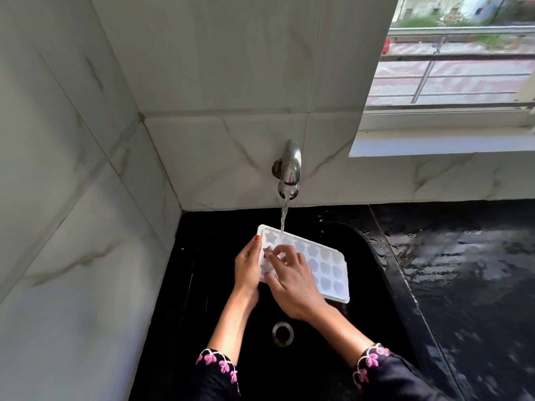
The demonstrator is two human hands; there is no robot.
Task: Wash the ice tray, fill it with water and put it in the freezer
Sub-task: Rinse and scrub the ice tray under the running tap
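Observation:
A white ice tray (pixel 327 264) with several shaped cavities is held tilted over the black sink (pixel 362 250). Water runs from the metal wall tap (pixel 291 164) in a thin stream onto the tray's far edge. My left hand (pixel 247 269) grips the tray's left end, thumb on the rim. My right hand (pixel 292 280) lies on top of the tray with its fingers bent and pressing into the cavities near the left end. The tray's near left part is hidden under my hands.
The sink drain (pixel 282 332) lies below my wrists. A wet black counter (pixel 463 270) stretches to the right. Marble-tiled walls stand to the left and behind the tap. A window (pixel 451 68) opens at the upper right.

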